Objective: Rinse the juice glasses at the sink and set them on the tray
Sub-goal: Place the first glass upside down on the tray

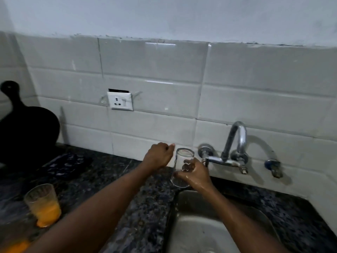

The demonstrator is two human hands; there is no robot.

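Wet right hand (196, 173) clasps inverted glass (182, 168) above sink (209, 225).

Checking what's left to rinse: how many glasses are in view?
2: a clear glass held upside down in the right hand above the sink, and a juice glass on the counter at left. Others may be outside the frame.

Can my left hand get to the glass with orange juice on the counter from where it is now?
Probably yes. The left hand is empty, while the right hand holds the clear glass. The juice glass stands in the open, with only bare counter between.
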